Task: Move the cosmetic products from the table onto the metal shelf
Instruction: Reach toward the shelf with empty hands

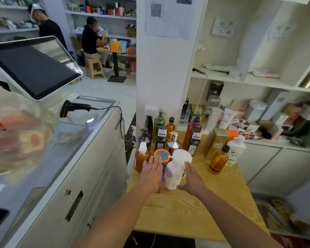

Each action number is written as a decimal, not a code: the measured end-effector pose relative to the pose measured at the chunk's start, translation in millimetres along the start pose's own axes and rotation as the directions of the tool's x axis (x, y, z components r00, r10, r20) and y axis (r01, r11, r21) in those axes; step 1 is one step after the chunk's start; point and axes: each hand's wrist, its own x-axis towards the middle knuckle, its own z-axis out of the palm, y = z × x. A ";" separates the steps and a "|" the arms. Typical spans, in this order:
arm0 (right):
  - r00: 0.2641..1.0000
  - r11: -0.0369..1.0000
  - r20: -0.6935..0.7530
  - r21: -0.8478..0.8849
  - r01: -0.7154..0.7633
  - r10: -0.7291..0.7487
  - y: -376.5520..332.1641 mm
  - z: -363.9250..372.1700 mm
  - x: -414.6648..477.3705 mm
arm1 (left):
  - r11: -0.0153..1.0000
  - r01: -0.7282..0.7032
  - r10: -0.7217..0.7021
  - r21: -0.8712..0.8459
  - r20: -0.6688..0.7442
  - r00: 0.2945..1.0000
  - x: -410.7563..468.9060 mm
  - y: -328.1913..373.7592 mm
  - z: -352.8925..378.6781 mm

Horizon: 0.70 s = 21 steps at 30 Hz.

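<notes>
Several cosmetic bottles crowd the far end of the wooden table (195,208). My left hand (151,173) lies flat with fingers apart over a purple item (161,173), which it mostly hides. Beside it stands a white pump bottle (174,173) with a purple label. My right hand (192,178) is open and touches that bottle's right side without closing on it. Just behind are an orange-rimmed jar (161,155), a white tub (182,155) and an amber pump bottle (141,157). An amber bottle with a black cap (218,160) stands to the right.
A white counter (64,158) with a tilted screen (34,67) and a barcode scanner (73,108) runs along the left. White shelving (258,83) with boxes and tubes fills the right wall. A gold box (216,142) and white lotion bottle (235,149) stand at the table's back right. Two people are far back.
</notes>
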 end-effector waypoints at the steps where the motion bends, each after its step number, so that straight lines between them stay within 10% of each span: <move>1: 1.000 1.000 0.009 0.021 0.002 -0.002 3.5 -2.9 11.7 | 1.000 -0.014 0.014 0.007 0.012 1.000 11.6 3.0 0.3; 21: 0.972 0.967 0.232 0.254 -0.028 -0.033 27.9 -11.8 60.0 | 0.927 0.036 0.051 -0.373 0.222 0.974 68.5 41.2 -14.4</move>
